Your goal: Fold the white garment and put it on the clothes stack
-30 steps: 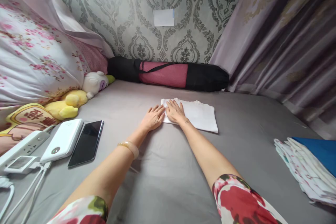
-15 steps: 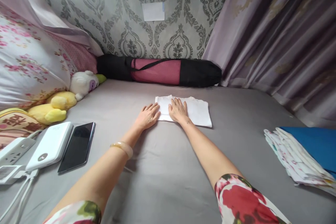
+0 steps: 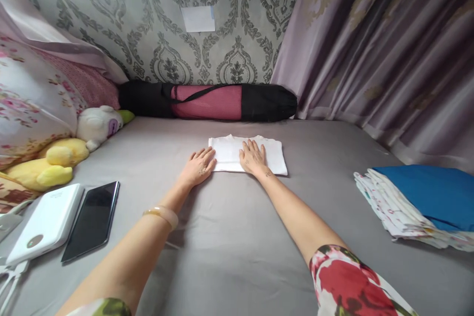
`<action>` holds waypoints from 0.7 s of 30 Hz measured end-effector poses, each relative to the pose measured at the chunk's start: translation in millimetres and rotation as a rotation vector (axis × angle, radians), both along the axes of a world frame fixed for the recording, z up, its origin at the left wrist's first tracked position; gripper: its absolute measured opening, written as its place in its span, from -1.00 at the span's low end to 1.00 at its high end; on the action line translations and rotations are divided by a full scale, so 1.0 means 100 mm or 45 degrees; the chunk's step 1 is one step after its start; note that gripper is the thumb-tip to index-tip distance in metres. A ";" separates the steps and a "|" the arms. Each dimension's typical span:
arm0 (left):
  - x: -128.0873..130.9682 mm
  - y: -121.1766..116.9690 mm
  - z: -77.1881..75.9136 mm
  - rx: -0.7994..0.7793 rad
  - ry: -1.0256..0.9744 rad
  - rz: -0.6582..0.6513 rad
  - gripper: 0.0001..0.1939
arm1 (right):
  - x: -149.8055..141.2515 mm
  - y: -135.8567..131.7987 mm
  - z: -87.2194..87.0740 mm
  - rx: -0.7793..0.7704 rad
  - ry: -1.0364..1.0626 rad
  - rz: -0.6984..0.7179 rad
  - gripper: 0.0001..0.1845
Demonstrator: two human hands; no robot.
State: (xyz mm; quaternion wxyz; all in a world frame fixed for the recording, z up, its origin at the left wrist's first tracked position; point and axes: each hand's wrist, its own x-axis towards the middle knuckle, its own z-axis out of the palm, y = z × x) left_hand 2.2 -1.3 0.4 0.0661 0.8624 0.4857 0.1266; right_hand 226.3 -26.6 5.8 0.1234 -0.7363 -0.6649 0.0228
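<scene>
A folded piece of white cloth [image 3: 228, 154], perhaps a garment, lies flat on the grey sheet [image 3: 229, 227]. My left hand [image 3: 200, 166] rests at its left edge, fingers stretched out and the fingertips touching the cloth. Flat on top, a little right of the cloth's middle, is my right hand [image 3: 254, 159] with its fingers spread. Neither hand grips anything. Part of the cloth is hidden beneath my right palm.
To the right sits a stack of folded clothes [image 3: 400, 207] with a blue piece [image 3: 429, 192] on top. A phone [image 3: 92, 219] and a white power bank [image 3: 48, 222] lie left. Plush toys [image 3: 97, 126] and a black-and-pink roll bag [image 3: 207, 102] are farther back.
The view has turned right, so everything sits farther left in it. My right hand has slid slightly rightward over the white cloth; my left hand stays at its left edge.
</scene>
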 end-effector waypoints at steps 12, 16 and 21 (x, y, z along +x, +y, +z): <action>0.00 0.00 0.00 -0.013 0.063 0.001 -0.44 | 0.18 -0.13 0.14 -0.106 0.092 0.053 -0.39; 0.00 0.01 -0.02 -0.015 0.066 0.006 -0.45 | 0.33 -0.20 0.11 -0.081 0.047 0.018 -0.40; 0.01 0.00 0.01 -0.026 0.083 0.006 -0.44 | 0.34 -0.20 0.04 -0.069 0.050 -0.006 -0.41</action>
